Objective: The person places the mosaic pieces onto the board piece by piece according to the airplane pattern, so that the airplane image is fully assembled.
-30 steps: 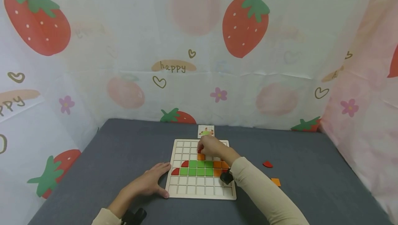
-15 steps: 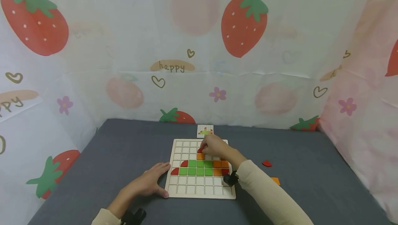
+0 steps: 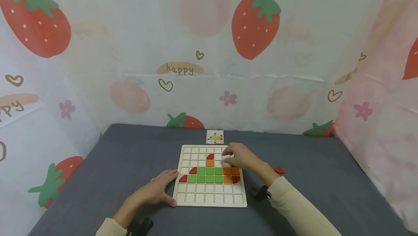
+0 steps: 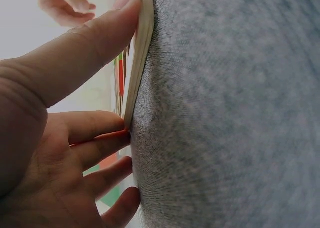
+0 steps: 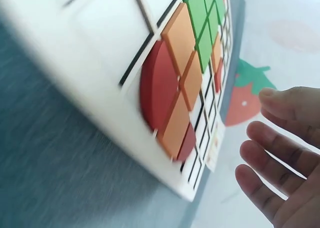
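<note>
A wooden grid board [image 3: 209, 197] lies flat on the table. My left hand [image 3: 158, 189] rests at its left edge, thumb and fingertips against the rim; the left wrist view shows the thumb [image 4: 90, 51] on the edge. Over the upper right of the board hovers my right hand [image 3: 242, 155], fingers loosely bent and holding nothing, as the right wrist view confirms. Green squares [image 3: 210, 179] fill two middle rows, with orange squares [image 3: 227, 179] to their right and red quarter-round pieces [image 3: 183, 178] at the ends. Above them, one red quarter-round piece [image 3: 210, 156] tops an orange square [image 3: 210, 163].
A small pattern card [image 3: 214, 133] lies just behind the board. One loose red piece [image 3: 279, 170] is on the grey tablecloth [image 3: 320, 185], right of the board beside my right forearm. A strawberry-print curtain [image 3: 163, 29] hangs behind the table.
My right hand has let go of the red quarter-round piece at the top and moved right. The loose orange piece is now hidden by the right forearm. My left hand stays put.
</note>
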{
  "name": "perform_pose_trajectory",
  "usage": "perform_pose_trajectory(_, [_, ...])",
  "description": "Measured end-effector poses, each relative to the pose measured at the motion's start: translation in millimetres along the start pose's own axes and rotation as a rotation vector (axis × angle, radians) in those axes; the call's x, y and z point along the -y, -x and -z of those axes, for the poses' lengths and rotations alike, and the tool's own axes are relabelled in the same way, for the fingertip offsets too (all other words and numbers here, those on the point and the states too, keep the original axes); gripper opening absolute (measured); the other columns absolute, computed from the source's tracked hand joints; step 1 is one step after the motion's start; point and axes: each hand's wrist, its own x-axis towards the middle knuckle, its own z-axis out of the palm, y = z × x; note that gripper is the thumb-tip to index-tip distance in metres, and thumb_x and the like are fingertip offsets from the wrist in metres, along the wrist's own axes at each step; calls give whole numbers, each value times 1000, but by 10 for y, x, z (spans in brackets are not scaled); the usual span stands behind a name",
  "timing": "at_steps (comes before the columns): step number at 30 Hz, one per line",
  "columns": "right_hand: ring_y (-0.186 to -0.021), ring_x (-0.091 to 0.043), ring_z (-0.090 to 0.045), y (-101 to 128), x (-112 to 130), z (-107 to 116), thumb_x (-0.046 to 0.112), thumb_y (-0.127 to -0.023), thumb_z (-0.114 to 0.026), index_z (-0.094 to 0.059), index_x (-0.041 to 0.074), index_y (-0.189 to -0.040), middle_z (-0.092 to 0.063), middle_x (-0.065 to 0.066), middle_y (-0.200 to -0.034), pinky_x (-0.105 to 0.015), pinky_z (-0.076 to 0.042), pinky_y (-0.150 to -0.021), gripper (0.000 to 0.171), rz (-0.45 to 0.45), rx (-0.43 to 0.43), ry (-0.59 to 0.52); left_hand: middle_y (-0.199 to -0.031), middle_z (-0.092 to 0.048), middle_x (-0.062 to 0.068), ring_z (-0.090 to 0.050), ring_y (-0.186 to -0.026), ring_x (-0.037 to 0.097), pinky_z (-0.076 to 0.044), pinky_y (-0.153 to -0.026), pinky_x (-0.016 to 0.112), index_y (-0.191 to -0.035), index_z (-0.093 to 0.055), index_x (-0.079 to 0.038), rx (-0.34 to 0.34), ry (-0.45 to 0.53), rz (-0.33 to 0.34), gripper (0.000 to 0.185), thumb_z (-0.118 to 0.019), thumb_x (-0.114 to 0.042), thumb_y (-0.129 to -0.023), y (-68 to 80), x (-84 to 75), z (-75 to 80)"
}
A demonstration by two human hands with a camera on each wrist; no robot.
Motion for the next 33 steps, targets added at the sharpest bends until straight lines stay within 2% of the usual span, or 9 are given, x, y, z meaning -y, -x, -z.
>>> perform_pose_trajectory(7, [-86,-18,-60,286,-123,122,12,-89,-69,-72,2,-109,-65,-7,-98,-31,-51,-73,23,-56,-43,9,-154,-37,19,-25,-146,43,-24,-108,68,-146,-40,2,-1,0,-15,99,-88,-27,-65,13,-4,10])
perform_pose_trajectory(15, [-93,-26,-62,660,-248,254,11,-87,-71,-71,3,-106,-66,-9,-100,-39,-53,-80,21,-40,-122,27,-154,-37,19,-25,-146,43,-24,-109,68,-146,-40,2,0,-4,-17,99,-88,-28,-65,7,5,10])
perform_pose_trajectory(22, [-92,-27,-62,934,-371,339,12,-87,-71,-72,3,-105,-67,-10,-102,-39,-53,-79,20,-66,-108,10,-154,-37,18,-25,-146,42,-24,-109,67,-146,-40,2,6,-12,-11,99,-88,-29,-66,-10,18,3])
perform_pose_trajectory(29, [-87,-21,-60,1150,-482,369,12,-85,-73,-72,3,-104,-67,-8,-100,-31,-51,-73,21,-67,-84,22,-155,-37,18,-25,-146,42,-24,-110,66,-146,-39,3,1,-8,-21,99,-88,-28,-66,-8,26,4])
perform_pose_trajectory(33, [-85,-19,-60,1266,-546,367,14,-84,-74,-72,4,-104,-67,-7,-99,-30,-51,-71,22,-69,-52,19,-154,-37,19,-25,-146,43,-24,-109,67,-146,-40,3,2,-2,-24,99,-88,-28,-66,2,24,-4])
